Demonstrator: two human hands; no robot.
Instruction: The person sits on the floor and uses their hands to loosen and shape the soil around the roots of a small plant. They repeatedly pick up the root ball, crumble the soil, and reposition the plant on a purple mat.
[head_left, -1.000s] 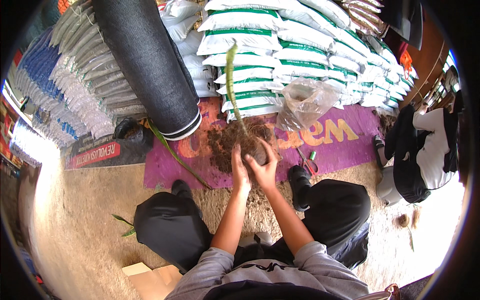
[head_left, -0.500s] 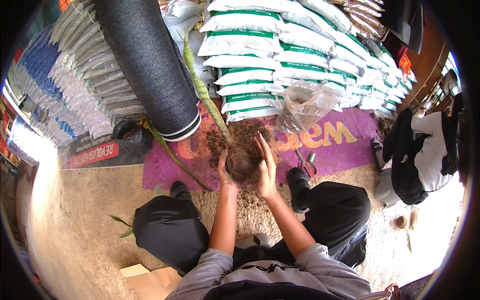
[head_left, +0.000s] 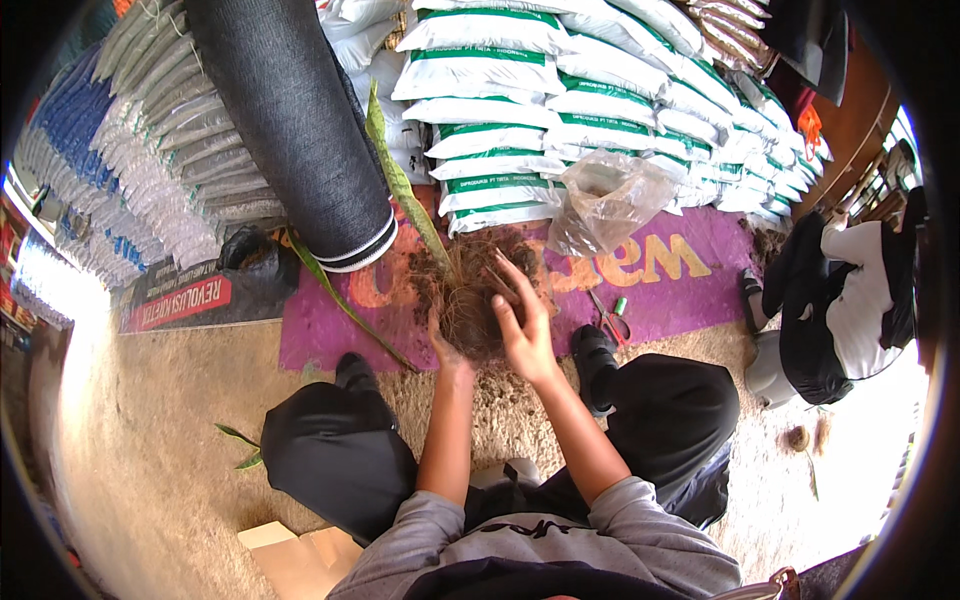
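A snake plant (head_left: 398, 180) with one long upright leaf rises from a brown root ball (head_left: 468, 322) between my hands, just beyond my feet. My left hand (head_left: 440, 338) cups the root ball's left side, its fingers partly hidden behind roots and soil. Against the right side lies my right hand (head_left: 522, 325), fingers long and slightly bent over the roots, thumb apart. Loose dark soil (head_left: 510, 243) and stringy roots spread around the root ball on the purple banner (head_left: 320, 345).
Red-handled scissors (head_left: 612, 322) lie right, beside a small green spool. A crumpled clear plastic bag (head_left: 610, 205) stands before stacked white sacks (head_left: 500, 150). At left are a black netting roll (head_left: 300, 120), a cut leaf (head_left: 345, 305) and a black bag (head_left: 252, 265). Another person (head_left: 850, 290) sits far right.
My right hand has turned and shifted slightly over the root ball, its fingers more apart. The left hand still cups the other side. The view has shifted a little.
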